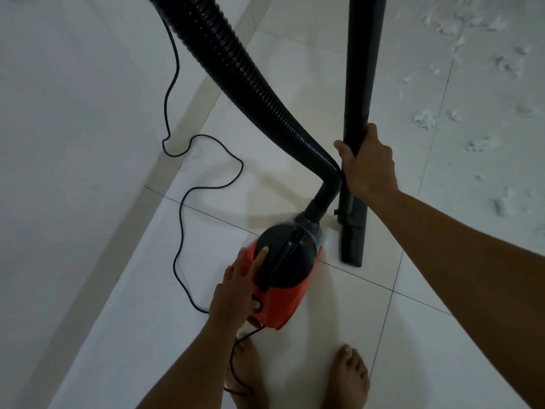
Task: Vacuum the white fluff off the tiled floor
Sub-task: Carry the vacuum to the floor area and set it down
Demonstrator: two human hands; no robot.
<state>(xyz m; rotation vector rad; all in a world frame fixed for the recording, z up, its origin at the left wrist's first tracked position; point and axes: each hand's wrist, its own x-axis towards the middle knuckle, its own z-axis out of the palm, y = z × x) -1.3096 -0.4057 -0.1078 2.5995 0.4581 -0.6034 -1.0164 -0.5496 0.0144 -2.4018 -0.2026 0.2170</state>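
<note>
A small orange and black vacuum cleaner (290,273) sits on the tiled floor (354,335) in front of my bare feet. My left hand (236,286) rests on its left side with straight fingers, the forefinger touching the black top. A ribbed black hose (236,69) rises from the vacuum's front and leaves the frame at the top. My right hand (367,163) grips the black wand (361,69), which stands upright. Its nozzle (352,246) touches the floor just right of the vacuum. White fluff (424,118) lies scattered over the tiles at the upper right.
A black power cord (182,219) loops across the floor on the left and runs up the white wall (59,128). The wall meets the floor along a beige skirting strip (165,163). Another stretch of cord trails past my left foot (246,376).
</note>
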